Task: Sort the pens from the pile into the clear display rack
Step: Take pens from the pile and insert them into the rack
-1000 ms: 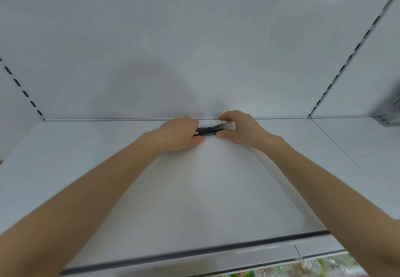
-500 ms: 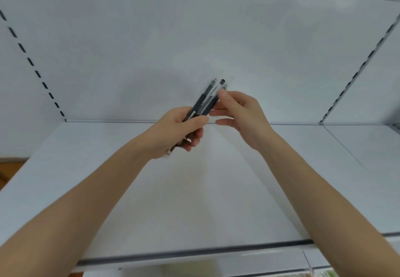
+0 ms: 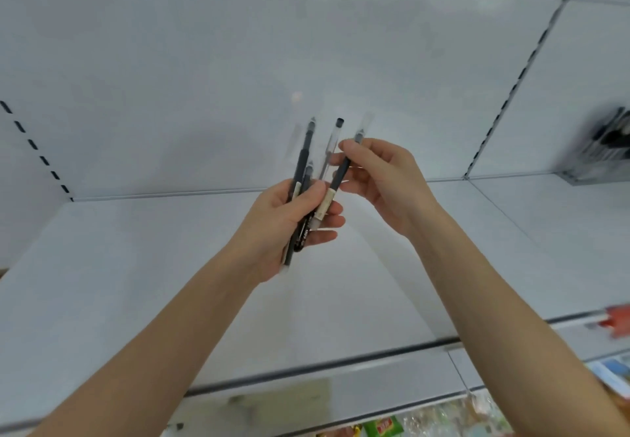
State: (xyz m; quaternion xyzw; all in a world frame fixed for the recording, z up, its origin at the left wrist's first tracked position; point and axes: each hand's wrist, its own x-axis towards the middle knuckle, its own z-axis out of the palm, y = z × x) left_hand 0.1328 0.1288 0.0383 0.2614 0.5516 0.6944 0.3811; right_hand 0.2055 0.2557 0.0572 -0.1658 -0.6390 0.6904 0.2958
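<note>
pens (image 3: 301,160): 4, fanned upright | left hand (image 3: 283,218): raised, curled round lower barrels | right hand (image 3: 385,184): raised, pinching rightmost pen (image 3: 342,172) near tip

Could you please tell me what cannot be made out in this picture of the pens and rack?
1. Clear display rack, head view: motion blur and the right edge hide its compartments and contents.
2. Pens gripped by the left hand: fingers cover the barrels; count unclear, print too small.
3. Rightmost pen, pinched by the right hand: cap end blurred.
4. Goods below the shelf: blurred, cut by the bottom edge.
</note>
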